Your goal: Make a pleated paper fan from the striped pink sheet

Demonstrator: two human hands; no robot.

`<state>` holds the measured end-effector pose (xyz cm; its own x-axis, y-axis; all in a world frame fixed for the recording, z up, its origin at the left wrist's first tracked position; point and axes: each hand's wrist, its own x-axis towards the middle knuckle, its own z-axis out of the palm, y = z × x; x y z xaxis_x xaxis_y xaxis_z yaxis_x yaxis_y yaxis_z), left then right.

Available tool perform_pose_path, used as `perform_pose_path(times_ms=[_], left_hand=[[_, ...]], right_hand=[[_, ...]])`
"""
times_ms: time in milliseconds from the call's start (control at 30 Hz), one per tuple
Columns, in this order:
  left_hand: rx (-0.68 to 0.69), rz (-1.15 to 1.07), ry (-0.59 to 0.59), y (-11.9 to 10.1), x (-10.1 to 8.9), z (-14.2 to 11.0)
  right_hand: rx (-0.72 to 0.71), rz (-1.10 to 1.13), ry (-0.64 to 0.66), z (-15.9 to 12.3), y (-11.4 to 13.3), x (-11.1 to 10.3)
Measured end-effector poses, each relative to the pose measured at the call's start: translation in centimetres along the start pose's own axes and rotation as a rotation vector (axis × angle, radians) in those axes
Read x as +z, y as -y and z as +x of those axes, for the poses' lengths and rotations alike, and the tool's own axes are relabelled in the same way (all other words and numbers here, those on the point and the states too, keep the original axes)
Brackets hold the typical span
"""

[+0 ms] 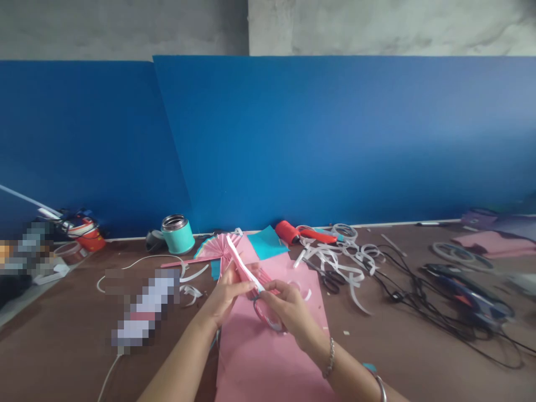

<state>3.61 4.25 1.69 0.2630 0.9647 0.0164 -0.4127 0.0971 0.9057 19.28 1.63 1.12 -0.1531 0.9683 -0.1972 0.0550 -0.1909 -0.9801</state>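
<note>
Okay, so we've got the pale far edge of the brown surface [62,335] running along the foot of a blue panel [326,145], so there's no reaching past that. Brown surface shows on both sides of the pink sheets [272,363], which run off the bottom of the frame, so we've got some elbow room at lower left and lower right.

Just above the middle of those sheets, our folded pink strip with a white edge [242,262] is tilted up to the left. Our left hand [228,293] grips it along its side, and our right hand [287,307] has its lower end pinched. A loop-shaped item [272,318] sits right below the fingers, too blurry to name.

Stuff in the way: a pleated pink fan [215,249], blue paper [268,243] and a red spool [287,231] crowd the far side. Curly white strips [355,273] and black scissor handles [331,282] sit off to the right, then black cables [422,315] tangle beyond. Left of the fan there's a turquoise jar [178,239], and a pixelated block [146,312] lies at lower left.
</note>
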Motion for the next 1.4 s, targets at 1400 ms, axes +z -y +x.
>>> perform_pose_path(times_ms=[1400], left_hand=[[0.239, 0.408, -0.071, 2.0, -0.6, 1.1]], right_hand=[[0.043, 0.128, 0.051, 0.2, -0.3, -0.4]])
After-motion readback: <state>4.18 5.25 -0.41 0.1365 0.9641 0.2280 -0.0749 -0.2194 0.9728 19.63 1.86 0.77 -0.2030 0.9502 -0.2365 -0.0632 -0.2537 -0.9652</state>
